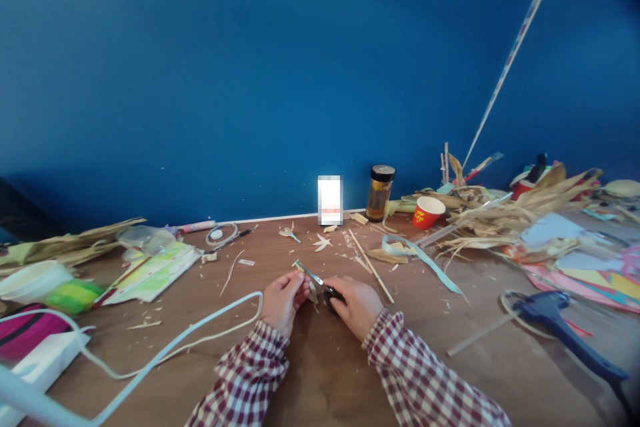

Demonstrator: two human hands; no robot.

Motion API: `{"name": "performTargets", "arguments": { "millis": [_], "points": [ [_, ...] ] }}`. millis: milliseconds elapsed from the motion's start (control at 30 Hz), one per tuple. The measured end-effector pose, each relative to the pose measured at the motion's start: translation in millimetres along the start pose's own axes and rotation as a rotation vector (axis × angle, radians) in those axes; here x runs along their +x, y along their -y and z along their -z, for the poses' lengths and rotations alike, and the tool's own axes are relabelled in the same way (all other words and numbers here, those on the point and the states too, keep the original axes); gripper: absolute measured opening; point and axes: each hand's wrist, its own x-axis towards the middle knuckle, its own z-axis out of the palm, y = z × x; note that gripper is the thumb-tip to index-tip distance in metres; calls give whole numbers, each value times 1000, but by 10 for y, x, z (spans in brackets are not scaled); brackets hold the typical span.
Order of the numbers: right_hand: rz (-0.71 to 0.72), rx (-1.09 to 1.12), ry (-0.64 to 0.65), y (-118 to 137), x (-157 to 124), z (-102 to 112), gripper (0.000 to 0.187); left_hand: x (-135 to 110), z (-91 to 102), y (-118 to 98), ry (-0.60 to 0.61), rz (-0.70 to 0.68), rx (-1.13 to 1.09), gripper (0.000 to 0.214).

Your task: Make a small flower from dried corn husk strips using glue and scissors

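Observation:
My right hand (357, 305) is closed around the black handles of a pair of scissors (313, 275), whose metal blades point up and left toward my other hand. Fingers and thumb of my left hand (281, 299) pinch a small pale piece (313, 293) that looks like dried corn husk; it is partly hidden, and the blades lie right beside it. Just beyond my hands, a star-shaped husk cutout (323, 242) and a small husk flower (289, 233) rest on the brown table (320, 373). A thin wooden stick (371, 265) lies past my right hand.
At the right are a blue hot glue gun (570, 330), dried corn husks (480, 213) and coloured paper (600, 267). A red paper cup (429, 212) and a lidded jar (381, 193) stand by the blue partition (280, 80). White cable (185, 340) and a power strip (50, 367) occupy the left.

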Motion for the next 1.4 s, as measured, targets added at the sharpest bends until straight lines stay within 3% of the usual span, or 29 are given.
{"name": "performTargets", "arguments": {
  "millis": [1000, 1267, 1400],
  "points": [
    [-16, 25, -46, -17, 13, -60, 31, -13, -18, 32, 32, 21, 8, 1],
    [-64, 98, -197, -53, 43, -94, 33, 6, 5, 32, 8, 41, -6, 6],
    [-60, 87, -189, -46, 34, -90, 33, 14, 17, 29, 36, 47, -18, 8]
  ]
}}
